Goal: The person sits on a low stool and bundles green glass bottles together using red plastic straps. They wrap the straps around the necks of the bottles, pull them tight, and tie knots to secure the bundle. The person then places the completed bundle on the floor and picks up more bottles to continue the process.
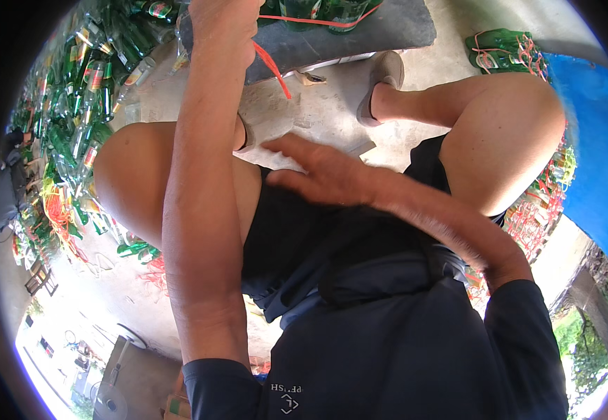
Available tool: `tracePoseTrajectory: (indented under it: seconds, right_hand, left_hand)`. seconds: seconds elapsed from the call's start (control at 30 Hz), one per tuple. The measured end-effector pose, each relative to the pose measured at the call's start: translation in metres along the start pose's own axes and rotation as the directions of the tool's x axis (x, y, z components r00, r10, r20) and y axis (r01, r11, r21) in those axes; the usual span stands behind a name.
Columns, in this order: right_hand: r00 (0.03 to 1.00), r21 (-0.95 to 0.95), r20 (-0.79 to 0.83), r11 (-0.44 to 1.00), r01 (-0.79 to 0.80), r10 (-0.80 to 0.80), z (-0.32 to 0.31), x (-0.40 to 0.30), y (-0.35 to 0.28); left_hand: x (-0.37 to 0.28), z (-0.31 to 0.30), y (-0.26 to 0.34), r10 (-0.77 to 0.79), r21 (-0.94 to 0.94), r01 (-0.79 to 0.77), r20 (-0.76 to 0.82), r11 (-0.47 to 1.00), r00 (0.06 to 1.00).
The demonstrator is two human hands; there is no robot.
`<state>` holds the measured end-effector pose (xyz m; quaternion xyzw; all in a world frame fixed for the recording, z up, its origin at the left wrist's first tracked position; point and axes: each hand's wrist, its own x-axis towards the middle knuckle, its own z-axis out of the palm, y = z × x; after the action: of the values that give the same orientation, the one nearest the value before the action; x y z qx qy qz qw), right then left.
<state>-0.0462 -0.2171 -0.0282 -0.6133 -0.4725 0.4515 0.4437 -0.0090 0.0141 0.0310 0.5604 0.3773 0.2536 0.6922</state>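
Observation:
My left hand (225, 31) is at the top edge of the view, its fingers partly cut off. It appears closed on a red plastic strap (272, 68), whose loose end hangs below the hand. A pinkish-red stretch of strap also runs right from the hand, across several green glass bottles (301, 8). Those bottles stand on a dark slab (356, 44) in front of me. Over my lap, my right hand (325, 173) is slightly blurred, its fingers apart and nothing in them.
A large heap of loose bottles (88, 89) lies to the left, with red and yellow straps (57, 210) beside it. Bottles bound with straps (506, 52) lie at the upper right, near a blue surface (598, 147). A fan (108, 401) stands at the lower left.

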Motion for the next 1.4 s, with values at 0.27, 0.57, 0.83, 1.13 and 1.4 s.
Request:
tracePoseTrajectory:
  seconds: [0.27, 0.57, 0.83, 1.13, 1.4]
  right_hand:
    - [0.987, -0.233, 0.029, 0.96, 0.158, -0.156, 0.035, -0.011, -0.036]
    - [0.978, -0.311, -0.014, 0.93, 0.194, -0.209, 0.035, -0.011, -0.033]
    - [0.988, -0.295, 0.033, 0.944, 0.151, -0.148, 0.033, -0.01, -0.033]
    - [0.994, -0.25, 0.094, 0.964, 0.084, -0.062, 0.032, -0.008, -0.034]
    - [0.993, -0.244, 0.115, 0.969, 0.032, -0.004, 0.03, -0.007, -0.035]
  left_hand:
    - [-0.002, -0.002, 0.006, -0.048, 0.0, 0.048, -0.037, 0.999, 0.998]
    - [0.0, 0.0, 0.006, -0.064, 0.022, 0.064, -0.005, 0.998, 0.998]
    - [-0.001, -0.001, 0.007, -0.065, 0.028, 0.065, -0.002, 0.998, 0.998]
    - [-0.006, 0.001, 0.012, -0.078, 0.024, 0.078, -0.005, 0.997, 0.997]
    - [-0.003, -0.002, 0.007, -0.058, 0.013, 0.058, 0.011, 0.998, 0.998]
